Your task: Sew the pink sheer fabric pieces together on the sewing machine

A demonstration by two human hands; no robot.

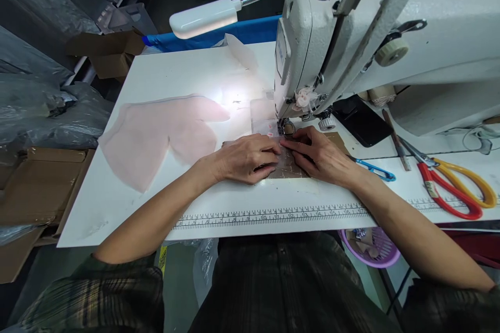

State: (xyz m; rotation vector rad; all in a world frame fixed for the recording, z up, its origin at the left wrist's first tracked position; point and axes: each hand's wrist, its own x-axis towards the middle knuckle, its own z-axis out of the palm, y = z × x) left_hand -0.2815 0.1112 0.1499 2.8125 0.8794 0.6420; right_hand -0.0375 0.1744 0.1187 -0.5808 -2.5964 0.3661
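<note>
A dark plaid shirt [273,281] fills the foreground, its wearer's bare forearms reaching across a printed ruler [273,215] along the near edge of the white table [175,73]. Well to the left of the hands lie pale pink fabric pieces [156,132]. The left hand [246,158] lies flat, fingers extended, pressing down on a small brown patterned piece [287,169]. The right hand [318,156] rests on the same piece, fingers loosely stretched, its fingertips meeting the left hand's; neither hand grips anything. The piece sits just before the presser foot [287,126] of a white sewing machine [390,36]. Just beside the right wrist lie blue-handled snips [375,169]; farther right, red-and-yellow scissors [453,187].
</note>
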